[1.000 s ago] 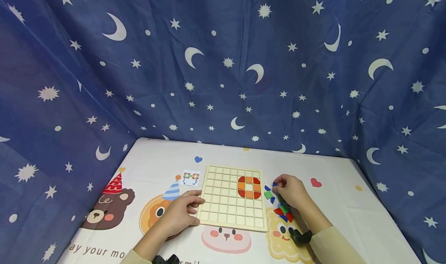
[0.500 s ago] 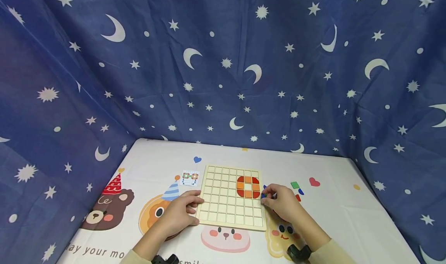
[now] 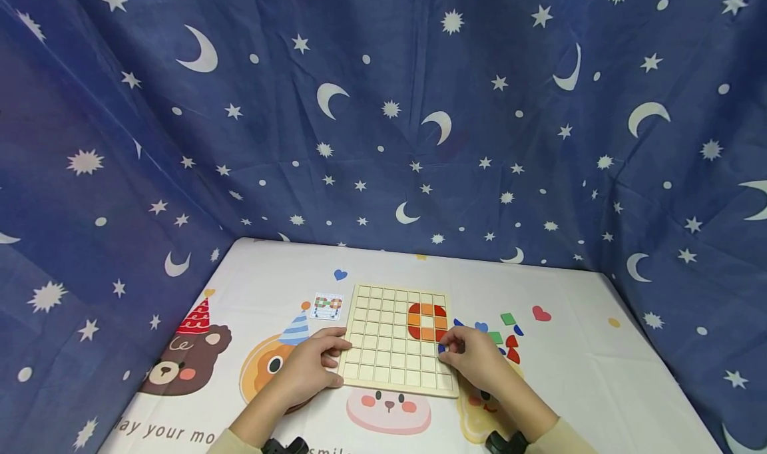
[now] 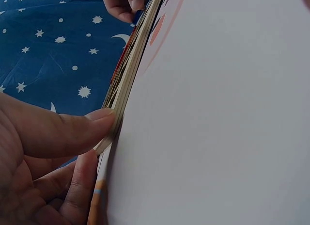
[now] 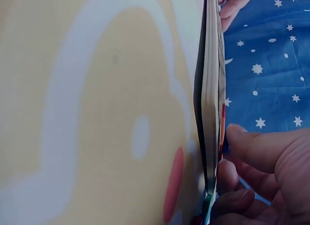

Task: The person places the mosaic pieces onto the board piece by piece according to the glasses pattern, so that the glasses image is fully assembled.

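Note:
A pale wooden grid board (image 3: 392, 337) lies on the table. In its right part, red and orange tiles (image 3: 415, 319) form a ring around a bare cell. My left hand (image 3: 313, 364) holds the board at its front left corner, thumb at the front and fingers along the left side. The left wrist view shows the thumb (image 4: 72, 133) against the board's edge. My right hand (image 3: 476, 357) pinches a small blue tile (image 3: 442, 349) over the board's right edge, just below the ring. Its fingers hide part of that tile; the right wrist view shows a blue bit at the fingertips.
Right of the board lie several loose tiles: a green square (image 3: 508, 318), a blue one (image 3: 518, 330) and red ones (image 3: 512, 341). A small pattern card (image 3: 327, 305) lies at the board's upper left. A blue star-print curtain (image 3: 383, 141) stands behind the table.
My right hand has moved left from the loose tiles to the board's right edge, carrying the blue tile. Loose tiles it covered now show. The left hand stays at the board.

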Demonstrator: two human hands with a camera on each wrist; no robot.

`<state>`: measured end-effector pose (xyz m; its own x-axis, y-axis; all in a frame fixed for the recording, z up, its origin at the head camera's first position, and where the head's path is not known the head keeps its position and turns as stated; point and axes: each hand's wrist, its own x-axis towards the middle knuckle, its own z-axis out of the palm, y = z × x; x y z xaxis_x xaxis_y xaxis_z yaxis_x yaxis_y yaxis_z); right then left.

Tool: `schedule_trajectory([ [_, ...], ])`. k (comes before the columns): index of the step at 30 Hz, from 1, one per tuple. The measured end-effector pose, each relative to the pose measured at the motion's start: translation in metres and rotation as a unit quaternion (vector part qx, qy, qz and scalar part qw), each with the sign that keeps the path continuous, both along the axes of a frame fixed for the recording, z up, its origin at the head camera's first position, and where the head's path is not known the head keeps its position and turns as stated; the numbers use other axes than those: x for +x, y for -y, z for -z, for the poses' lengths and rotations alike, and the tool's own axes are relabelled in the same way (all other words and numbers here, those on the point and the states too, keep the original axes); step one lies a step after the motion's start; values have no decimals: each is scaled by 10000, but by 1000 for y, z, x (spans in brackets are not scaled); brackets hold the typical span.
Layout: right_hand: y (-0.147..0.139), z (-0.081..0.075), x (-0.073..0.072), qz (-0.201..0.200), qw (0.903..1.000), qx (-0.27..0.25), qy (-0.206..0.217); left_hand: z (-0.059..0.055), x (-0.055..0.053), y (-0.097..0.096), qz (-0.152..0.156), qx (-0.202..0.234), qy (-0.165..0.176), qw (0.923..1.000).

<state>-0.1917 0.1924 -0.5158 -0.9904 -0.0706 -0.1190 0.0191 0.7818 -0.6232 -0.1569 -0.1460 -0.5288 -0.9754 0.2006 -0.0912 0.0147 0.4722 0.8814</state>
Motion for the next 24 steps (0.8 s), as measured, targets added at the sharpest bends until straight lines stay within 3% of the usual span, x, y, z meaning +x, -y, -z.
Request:
schedule_trajectory([
  [12, -1, 1, -2, 184, 9998, 15, -12, 1, 0, 1, 1, -1, -32, 10000],
  [24, 2, 2, -1, 40, 9999, 46, -124, 0, 0, 0, 29, 7, -70, 10000],
])
